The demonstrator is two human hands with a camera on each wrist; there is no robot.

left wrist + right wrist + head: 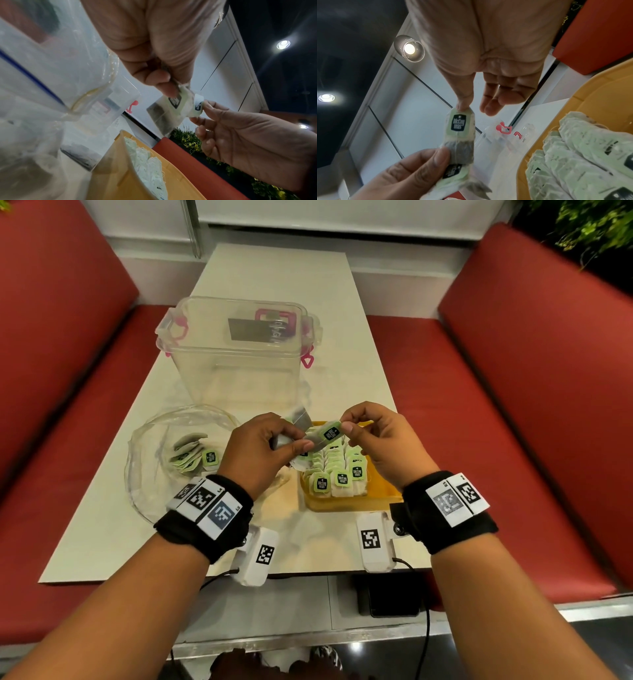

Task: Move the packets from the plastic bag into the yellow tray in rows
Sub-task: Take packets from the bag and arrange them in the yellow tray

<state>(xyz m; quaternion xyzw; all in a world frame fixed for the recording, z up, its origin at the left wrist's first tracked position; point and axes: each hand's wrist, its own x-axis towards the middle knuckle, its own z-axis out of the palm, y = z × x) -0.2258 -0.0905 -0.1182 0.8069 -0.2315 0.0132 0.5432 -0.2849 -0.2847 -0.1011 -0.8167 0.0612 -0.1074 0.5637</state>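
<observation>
A clear lidded plastic box (239, 350) stands beyond both hands. Below the right hand (383, 446), the yellow plastic tray (383, 494) holds rowed packets. Left of the left hand (263, 450), the crumpled clear plastic bag (150, 440) holds more. Both hands pinch green-tagged paper packets (322, 436), seemingly two.

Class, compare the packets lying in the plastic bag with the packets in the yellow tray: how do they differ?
The packets in the plastic bag lie in a loose, overlapping heap; the packets in the yellow tray stand in neat rows. The bag's packets are few; the tray's are many. The bag's lie flat; the tray's stand with tags up. Both share green tags with dark labels.
</observation>
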